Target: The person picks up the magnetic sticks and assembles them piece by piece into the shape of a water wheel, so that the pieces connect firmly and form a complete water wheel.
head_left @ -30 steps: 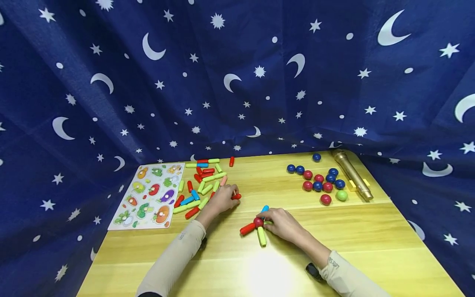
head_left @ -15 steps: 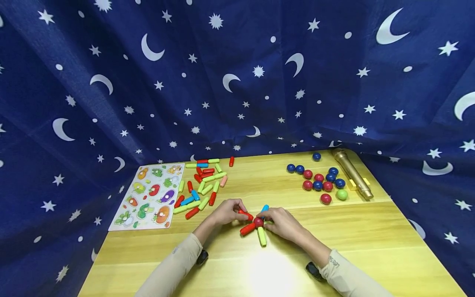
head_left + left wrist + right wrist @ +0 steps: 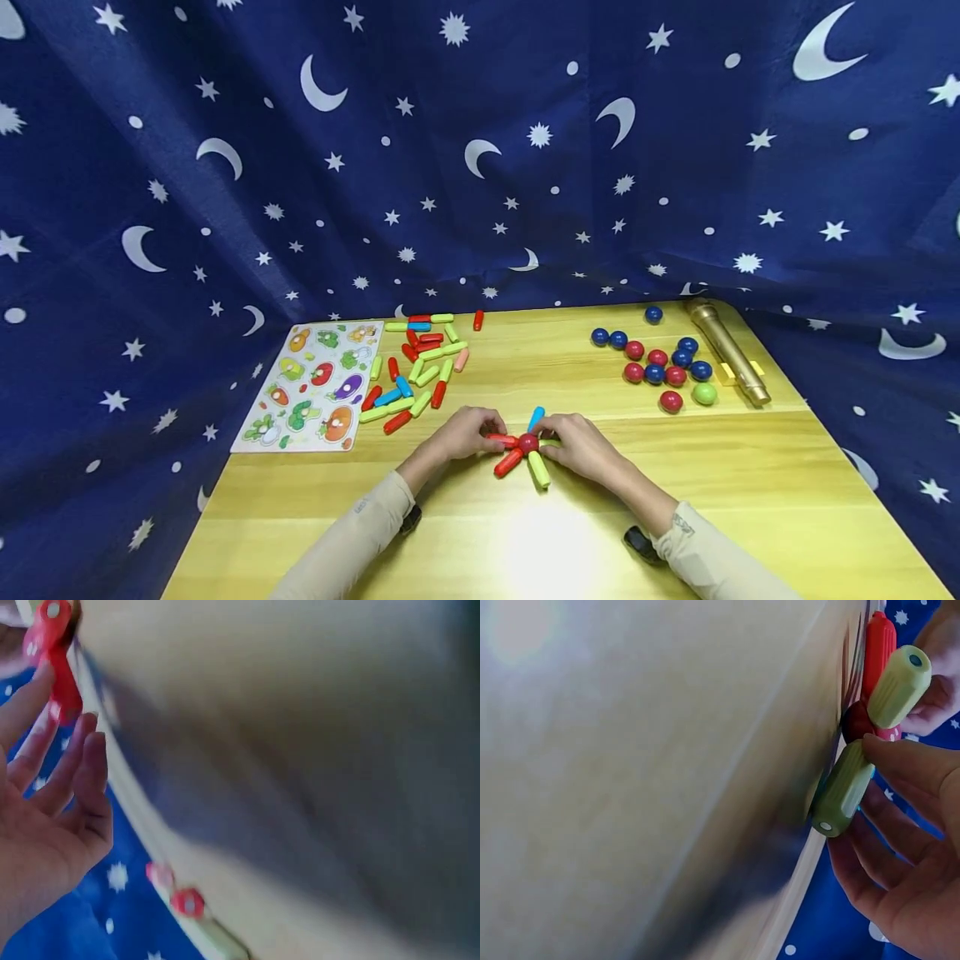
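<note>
In the head view, a red ball (image 3: 528, 442) sits mid-table with magnetic building sticks radiating from it: blue (image 3: 536, 418) behind, light green (image 3: 538, 470) in front and red (image 3: 507, 463) at front left. My left hand (image 3: 467, 432) pinches another red stick (image 3: 502, 439), its inner end right at the ball's left side. On the other side, my right hand (image 3: 581, 446) grips a light-green stick (image 3: 845, 787) beside the ball. The right wrist view shows the thumb on this stick near the ball and fingers behind it. That hand partly hides the stick in the head view.
Loose red, green and blue sticks (image 3: 387, 397) lie at the left, beside a vegetable picture board (image 3: 300, 392). Blue balls (image 3: 653, 315), red balls (image 3: 671, 402) and a green ball (image 3: 704, 393) are at the right. A gold tube (image 3: 727, 350) rests near the right edge.
My left hand has carried a red stick from beside the loose sticks, rightward and nearer, to the red ball's left side. My right hand has stayed at the ball. The head view has shifted slightly.
</note>
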A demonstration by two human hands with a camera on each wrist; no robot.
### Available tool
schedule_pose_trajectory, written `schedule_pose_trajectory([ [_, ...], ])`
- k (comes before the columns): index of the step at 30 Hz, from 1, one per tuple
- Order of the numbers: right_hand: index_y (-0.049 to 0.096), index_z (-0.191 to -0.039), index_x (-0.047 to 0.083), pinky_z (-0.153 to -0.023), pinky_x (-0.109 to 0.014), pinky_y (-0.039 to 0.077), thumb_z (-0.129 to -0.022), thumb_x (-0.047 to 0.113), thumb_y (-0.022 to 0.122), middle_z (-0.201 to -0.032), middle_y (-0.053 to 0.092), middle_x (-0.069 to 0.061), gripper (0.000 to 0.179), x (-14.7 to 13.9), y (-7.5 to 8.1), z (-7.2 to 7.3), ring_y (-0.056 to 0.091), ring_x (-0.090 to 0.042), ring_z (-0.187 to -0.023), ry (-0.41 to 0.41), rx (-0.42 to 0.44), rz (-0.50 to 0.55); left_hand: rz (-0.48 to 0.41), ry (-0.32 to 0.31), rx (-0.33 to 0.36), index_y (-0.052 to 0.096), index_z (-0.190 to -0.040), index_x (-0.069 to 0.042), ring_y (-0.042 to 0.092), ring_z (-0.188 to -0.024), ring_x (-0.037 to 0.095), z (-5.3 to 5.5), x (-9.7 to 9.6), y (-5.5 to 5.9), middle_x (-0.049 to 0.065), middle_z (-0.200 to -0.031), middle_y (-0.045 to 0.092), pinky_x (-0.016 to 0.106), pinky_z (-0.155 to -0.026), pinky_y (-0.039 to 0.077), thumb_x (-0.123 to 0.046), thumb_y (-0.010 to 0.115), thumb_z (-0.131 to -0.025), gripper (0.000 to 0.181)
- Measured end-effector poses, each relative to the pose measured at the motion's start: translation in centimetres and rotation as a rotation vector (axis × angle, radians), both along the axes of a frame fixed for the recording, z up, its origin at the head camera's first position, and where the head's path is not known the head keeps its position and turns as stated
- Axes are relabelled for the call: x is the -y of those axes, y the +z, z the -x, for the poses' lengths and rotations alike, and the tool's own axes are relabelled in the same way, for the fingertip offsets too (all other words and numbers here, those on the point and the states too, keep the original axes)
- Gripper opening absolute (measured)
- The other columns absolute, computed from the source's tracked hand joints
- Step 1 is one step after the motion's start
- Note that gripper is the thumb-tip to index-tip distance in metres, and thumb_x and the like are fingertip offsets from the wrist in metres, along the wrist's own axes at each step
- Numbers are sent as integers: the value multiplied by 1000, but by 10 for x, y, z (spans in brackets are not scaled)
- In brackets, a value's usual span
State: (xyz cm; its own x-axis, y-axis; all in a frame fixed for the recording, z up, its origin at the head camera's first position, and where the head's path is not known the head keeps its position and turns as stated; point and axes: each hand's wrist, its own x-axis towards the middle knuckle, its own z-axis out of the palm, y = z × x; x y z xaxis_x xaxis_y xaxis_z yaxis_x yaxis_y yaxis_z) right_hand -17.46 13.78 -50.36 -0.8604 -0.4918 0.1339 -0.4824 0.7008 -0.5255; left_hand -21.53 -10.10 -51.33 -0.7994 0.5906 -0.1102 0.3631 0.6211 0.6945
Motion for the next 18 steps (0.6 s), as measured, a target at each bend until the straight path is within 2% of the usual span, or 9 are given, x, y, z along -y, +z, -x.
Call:
schedule_pose_trajectory([
  [2, 73, -97, 14, -73, -30, 54, -82, 11, 76, -89, 73, -1, 16, 0, 0, 1, 67, -16, -82, -5, -15, -9, 27, 21, -42, 70, -98, -13, 60, -78, 3, 4, 7, 4, -3, -88, 71, 20, -71, 48, -23, 77, -84, 18],
  [3, 73, -97, 14, -73, -30, 54, -82, 11, 76, -89, 73, -1, 16, 1, -1, 1, 67, -15, -82, -7, -20, -13, 37, 56, -64, 70, -97, -13, 60, -76, 4, 7, 12, 7, -2, -87, 71, 21, -69, 48, -22, 76, -85, 17],
  [5, 73, -97, 15, -74, -30, 54, -82, 12, 76, -89, 73, -1, 16, 2, -2, 2, 67, -15, -82, -4, -28, -23, 63, 165, -133, 70, -96, -12, 59, -71, 5, 14, 23, 10, -2, -81, 69, 21, -63, 46, -20, 75, -86, 14],
  [8, 73, -98, 16, -74, -30, 54, -82, 12, 76, -89, 73, -1, 16, 2, -4, 1, 68, -15, -82, 2, -30, -18, 134, 360, -237, 68, -92, -11, 50, -58, 10, 28, 37, 13, 1, -71, 62, 24, -51, 39, -19, 74, -86, 12],
  [10, 73, -98, 16, -74, -30, 54, -82, 12, 76, -89, 73, 0, 17, 2, -5, 0, 68, -15, -82, 2, -32, -13, 209, 437, -281, 67, -93, -12, 47, -57, 13, 38, 42, 11, 3, -71, 59, 25, -50, 35, -23, 75, -85, 16],
  [12, 73, -98, 16, -74, -30, 54, -81, 11, 76, -89, 73, -1, 17, 1, -6, -1, 68, -16, -82, 4, -29, -6, 293, 443, -285, 66, -94, -11, 49, -60, 16, 45, 44, 8, 5, -75, 59, 28, -51, 36, -27, 76, -84, 21],
  [14, 73, -98, 15, -74, -30, 54, -81, 11, 77, -89, 73, -1, 18, 1, -7, -1, 68, -16, -82, 8, -31, -6, 371, 412, -264, 66, -93, -12, 53, -67, 19, 50, 44, 5, 7, -83, 59, 30, -55, 40, -28, 77, -84, 22],
  [18, 73, -100, 14, -75, -31, 55, -81, 11, 77, -90, 73, -2, 19, 1, -6, 0, 69, -18, -83, 14, -30, -8, 435, 362, -243, 67, -89, -12, 57, -78, 24, 55, 41, 3, 9, -91, 58, 38, -65, 49, -17, 75, -85, 10],
])
